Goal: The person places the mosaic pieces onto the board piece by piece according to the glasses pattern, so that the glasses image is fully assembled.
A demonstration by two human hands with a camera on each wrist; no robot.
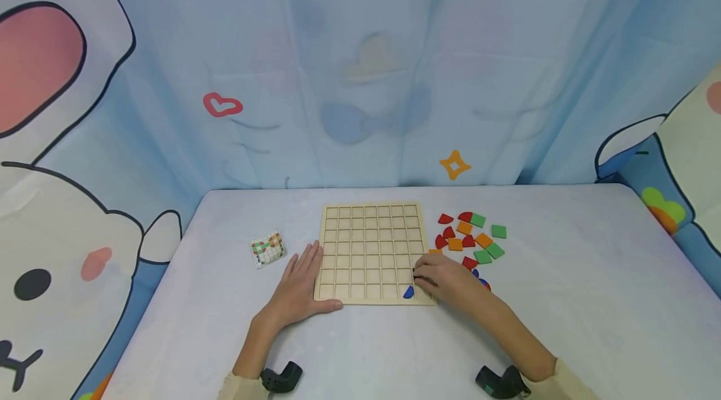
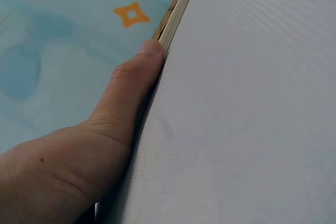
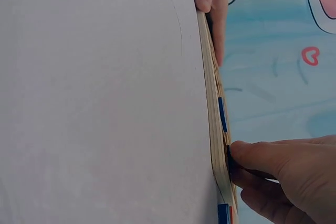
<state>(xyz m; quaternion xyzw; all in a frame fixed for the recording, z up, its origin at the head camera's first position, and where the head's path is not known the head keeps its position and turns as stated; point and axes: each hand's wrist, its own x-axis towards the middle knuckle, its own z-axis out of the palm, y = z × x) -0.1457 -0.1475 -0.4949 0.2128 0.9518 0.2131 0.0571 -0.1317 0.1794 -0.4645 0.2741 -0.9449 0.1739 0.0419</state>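
A square wooden grid board [image 1: 372,254] lies on the table. My left hand [image 1: 300,284] rests at its left edge with straight fingers, the thumb along the near edge; the left wrist view shows this thumb [image 2: 123,95] against the board's side. A blue piece with a curved edge [image 1: 408,292] lies in the near row toward the right. Just right of it, my right hand [image 1: 450,279] pinches a dark blue piece [image 3: 228,160] over the board's right side. The fingers hide most of that piece, so its shape is unclear.
Right of the board lie loose red quarter-round pieces [image 1: 469,241], orange squares [image 1: 484,240], green squares [image 1: 499,231] and a few blue pieces [image 1: 475,273], partly behind the right hand. A small card with a coloured pattern [image 1: 268,249] lies left of the board. A patterned curtain [image 1: 360,74] hangs behind the table.
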